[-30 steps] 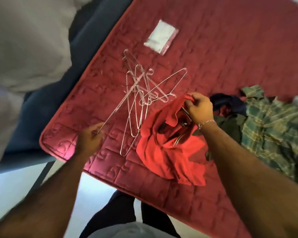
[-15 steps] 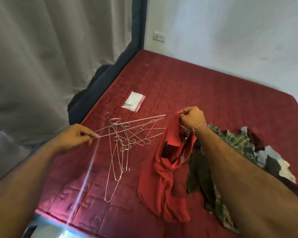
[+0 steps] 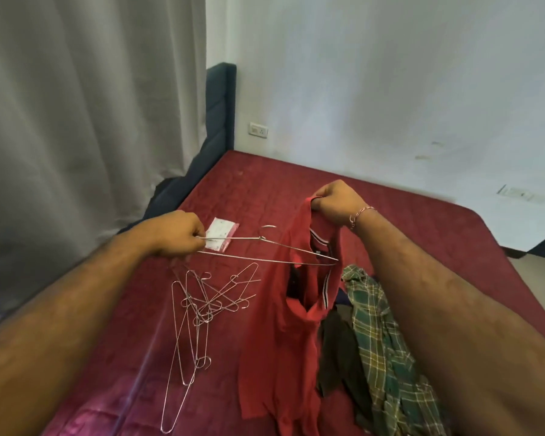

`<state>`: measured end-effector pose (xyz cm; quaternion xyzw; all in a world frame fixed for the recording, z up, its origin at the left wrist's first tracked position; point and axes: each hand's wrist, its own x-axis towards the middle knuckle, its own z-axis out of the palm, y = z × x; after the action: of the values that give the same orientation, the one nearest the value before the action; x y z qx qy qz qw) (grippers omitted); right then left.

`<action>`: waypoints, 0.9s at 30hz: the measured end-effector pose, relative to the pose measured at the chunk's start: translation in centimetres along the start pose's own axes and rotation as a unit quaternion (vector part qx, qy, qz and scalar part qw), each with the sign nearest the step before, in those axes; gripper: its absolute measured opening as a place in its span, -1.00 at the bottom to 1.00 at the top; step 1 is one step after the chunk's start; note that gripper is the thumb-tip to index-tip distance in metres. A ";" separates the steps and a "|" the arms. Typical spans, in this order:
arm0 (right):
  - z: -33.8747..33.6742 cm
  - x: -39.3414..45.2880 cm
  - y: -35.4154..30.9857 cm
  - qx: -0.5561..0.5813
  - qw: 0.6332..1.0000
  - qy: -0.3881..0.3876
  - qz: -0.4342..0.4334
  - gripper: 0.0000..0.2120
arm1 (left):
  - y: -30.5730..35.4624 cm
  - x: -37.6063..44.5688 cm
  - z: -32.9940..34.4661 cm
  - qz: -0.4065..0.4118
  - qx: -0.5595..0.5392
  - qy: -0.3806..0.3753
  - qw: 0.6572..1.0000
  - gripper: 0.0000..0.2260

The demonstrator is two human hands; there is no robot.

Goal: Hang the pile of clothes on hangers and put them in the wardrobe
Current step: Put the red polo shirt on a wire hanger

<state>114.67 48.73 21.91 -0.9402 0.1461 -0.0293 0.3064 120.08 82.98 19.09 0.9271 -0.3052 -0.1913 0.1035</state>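
Note:
My right hand grips the top of a red polo shirt and holds it up above the red mattress; the shirt hangs down with its striped collar open. My left hand pinches one end of a wire hanger, held level, and the hanger's far tip reaches into the shirt's collar opening. Several more wire hangers lie tangled on the mattress below my left hand. A pile of clothes, with a green plaid shirt on top, lies under my right forearm.
A small clear packet lies on the mattress behind the held hanger. A grey curtain hangs at the left, a dark headboard stands in the corner, and a white wall with a socket runs along the back.
My right hand has lifted the red shirt higher off the mattress. My left hand has raised one hanger clear of the tangle and brought its tip to the collar. My head has tilted up.

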 end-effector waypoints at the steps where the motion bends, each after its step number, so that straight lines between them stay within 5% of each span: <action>1: -0.7 -0.2 -0.6 -0.008 1.000 0.000 -0.005 -0.81 | 0.9 0.3 -0.5 -0.007 0.025 0.023 0.999 -0.77; 10: -3.7 -0.6 -2.4 0.145 0.986 0.080 0.004 -0.66 | 6.4 0.6 -6.2 -0.043 0.182 0.113 0.976 -0.74; 14: -3.6 -0.7 -4.6 0.253 0.966 0.041 -0.001 -0.63 | 10.9 0.6 -7.0 0.011 0.263 0.148 0.953 -0.77; 19: -4.5 -1.2 -7.1 0.197 0.978 -0.047 -0.050 -0.71 | 12.6 2.7 -7.1 0.134 0.226 0.167 0.950 -0.89; 23: -5.2 -1.1 -7.9 0.141 0.984 -0.086 -0.071 -0.77 | 12.7 4.2 -6.6 0.220 0.126 0.204 0.945 -0.30; 27: -5.6 -1.3 -8.1 0.206 0.963 -0.143 -0.099 -0.67 | 13.4 4.9 -5.4 0.230 -0.016 0.231 0.945 -0.02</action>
<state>114.66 52.11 31.24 -0.8610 -0.0018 0.0456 0.5065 118.86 69.80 26.70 0.8489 -0.4743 0.0520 0.2275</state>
